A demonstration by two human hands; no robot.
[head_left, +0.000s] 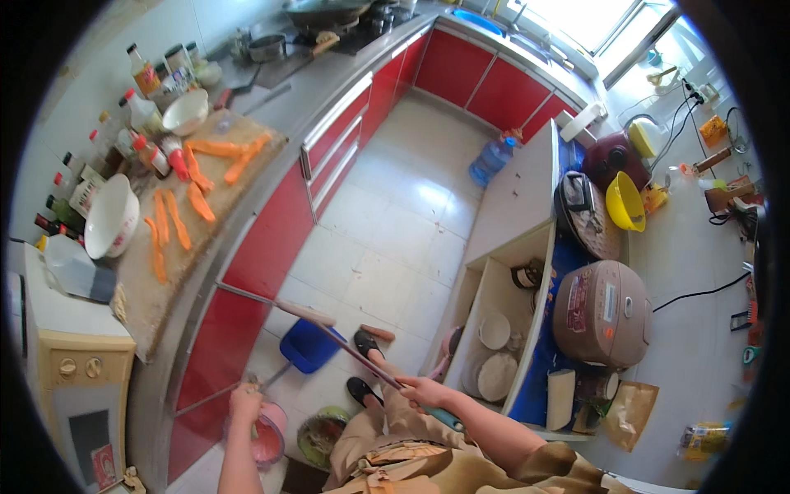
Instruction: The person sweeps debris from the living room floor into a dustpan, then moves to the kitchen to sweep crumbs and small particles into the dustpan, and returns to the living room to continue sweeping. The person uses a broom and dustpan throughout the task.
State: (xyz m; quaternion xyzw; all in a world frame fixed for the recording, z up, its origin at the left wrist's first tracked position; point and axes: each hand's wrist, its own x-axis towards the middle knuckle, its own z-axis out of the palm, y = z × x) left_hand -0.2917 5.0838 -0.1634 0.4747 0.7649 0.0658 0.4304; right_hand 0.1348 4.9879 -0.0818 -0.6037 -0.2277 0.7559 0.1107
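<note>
My right hand (423, 393) grips the long handle of a broom (364, 358), its light blue grip end sticking out past my wrist. The handle slants away to a narrow pale pinkish head (307, 313) beside the red cabinets. A blue dustpan (308, 346) is below that head, over the tiled floor (382, 253). My left hand (247, 401) is closed around the upper end of the dustpan's thin handle. Small bits of debris lie scattered on the tiles. A reddish-brown stick-like piece (378, 333) lies by my dark shoe (366, 343).
Under my left arm stands a pink bucket (269, 435), near a green basin (322, 435). Orange carrot strips (179, 219) lie on a cutting board (213, 247) on the left counter. To the right are an open shelf (475, 327), a rice cooker (602, 315) and a blue water jug (491, 162).
</note>
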